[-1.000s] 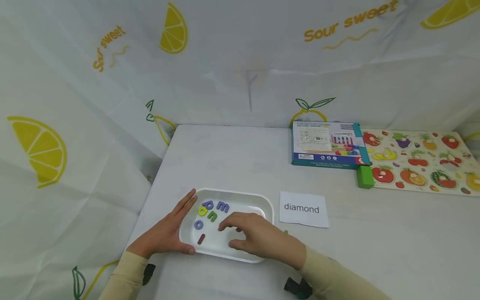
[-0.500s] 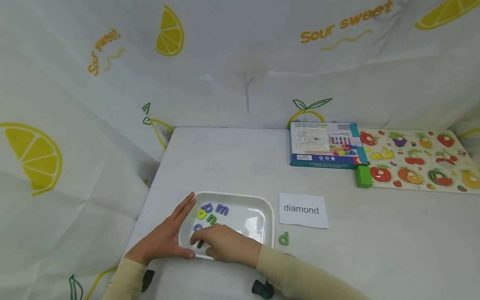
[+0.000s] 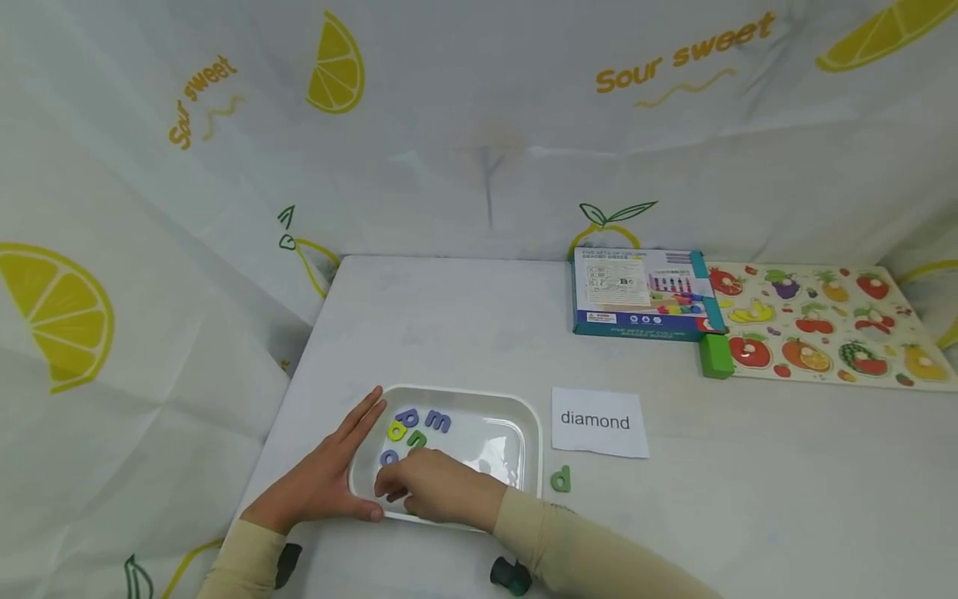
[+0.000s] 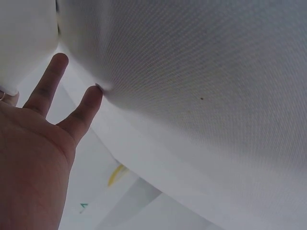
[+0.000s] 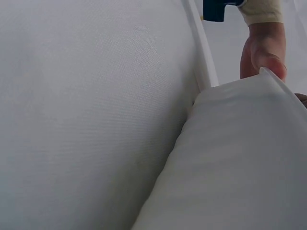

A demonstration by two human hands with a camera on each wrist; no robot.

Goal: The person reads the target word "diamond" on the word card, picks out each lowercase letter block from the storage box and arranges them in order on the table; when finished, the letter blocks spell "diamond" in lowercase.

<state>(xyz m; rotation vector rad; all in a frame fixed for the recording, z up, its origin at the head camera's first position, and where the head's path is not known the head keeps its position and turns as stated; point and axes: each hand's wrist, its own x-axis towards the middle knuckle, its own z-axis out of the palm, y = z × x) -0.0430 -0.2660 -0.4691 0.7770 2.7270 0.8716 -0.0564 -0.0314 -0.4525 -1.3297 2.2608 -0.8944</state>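
In the head view, my left hand (image 3: pixel 322 478) rests along the left end of a white tray (image 3: pixel 516 401), fingers straight and thumb at its near corner. The left wrist view shows that hand (image 4: pixel 36 158) from the palm side, with fingers extended. My right hand (image 3: pixel 441 491) reaches into the tray, its curled fingers pinching at the small red letter l, which they now cover. Beside them lie a purple o (image 3: pixel 389 458), a green n (image 3: pixel 417 438), a yellow letter (image 3: pixel 397 430), a purple letter (image 3: pixel 408 418) and a purple m (image 3: pixel 438 421).
Right of the tray are a card printed "diamond" (image 3: pixel 599 423) and a green letter d (image 3: pixel 560 479). Farther back stand a blue box (image 3: pixel 647 293), a green block (image 3: pixel 716 356) and a fruit-picture board (image 3: pixel 823 324). A printed cloth (image 3: pixel 449 125) hangs behind the table.
My right hand has moved left and down across the tray onto the red letter l, and its fingers have closed in. The green d has come into view. My left hand stays at the tray.
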